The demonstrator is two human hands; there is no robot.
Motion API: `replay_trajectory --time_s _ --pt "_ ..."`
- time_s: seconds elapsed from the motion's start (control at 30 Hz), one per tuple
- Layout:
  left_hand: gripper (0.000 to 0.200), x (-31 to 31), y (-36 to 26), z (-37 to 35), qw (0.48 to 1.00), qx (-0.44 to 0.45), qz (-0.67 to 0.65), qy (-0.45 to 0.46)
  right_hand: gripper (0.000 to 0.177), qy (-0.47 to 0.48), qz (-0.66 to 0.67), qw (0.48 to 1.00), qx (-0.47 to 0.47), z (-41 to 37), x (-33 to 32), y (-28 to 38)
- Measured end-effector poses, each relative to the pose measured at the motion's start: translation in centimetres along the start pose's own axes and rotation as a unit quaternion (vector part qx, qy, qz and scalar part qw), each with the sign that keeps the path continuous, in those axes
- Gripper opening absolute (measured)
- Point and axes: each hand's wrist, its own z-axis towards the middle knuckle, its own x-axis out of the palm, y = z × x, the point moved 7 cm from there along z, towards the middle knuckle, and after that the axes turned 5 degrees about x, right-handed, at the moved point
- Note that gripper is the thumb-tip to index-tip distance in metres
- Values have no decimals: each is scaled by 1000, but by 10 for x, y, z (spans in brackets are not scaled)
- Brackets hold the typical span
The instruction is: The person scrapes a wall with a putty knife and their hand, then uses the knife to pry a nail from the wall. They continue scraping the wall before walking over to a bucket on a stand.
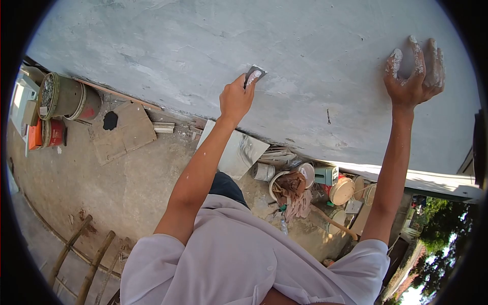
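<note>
Pressed against the grey plastered wall (315,46), my left hand (237,100) grips a small dark scraper blade (255,74). The thumb lies over the blade, and whitish paste marks the thumb and the blade's edge. Further right and higher, my right hand (413,81) is at the wall with its fingers spread and nothing in them. Its fingertips are coated with white paste. Smears and uneven patches cover the wall around the blade. A small dark mark (328,116) shows on the wall between my two hands, lower down.
Buckets (63,94) and flattened cardboard (124,133) stand or lie at the left. Below the wall are a pale board (235,148), a bucket with brown cloth (291,185), a green container (326,175) and several tubs. Wooden poles (95,267) are at lower left.
</note>
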Motion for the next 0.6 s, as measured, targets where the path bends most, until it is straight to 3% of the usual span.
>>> replay_trajectory --time_s 0.17,0.27,0.37,0.6 --pt "34 -7 -5 -4 1000 -17 8 12 41 -12 12 1000 14 -6 4 -7" --pt "36 -4 36 -23 991 -61 96 69 41 -13 5 1000 20 -8 3 -8" --pt "38 -9 67 -42 993 -76 80 50 42 -14 -2 1000 16 -1 2 -6" --pt "34 -12 6 -16 999 -38 -1 29 41 -6 11 1000 10 -2 -1 -1"
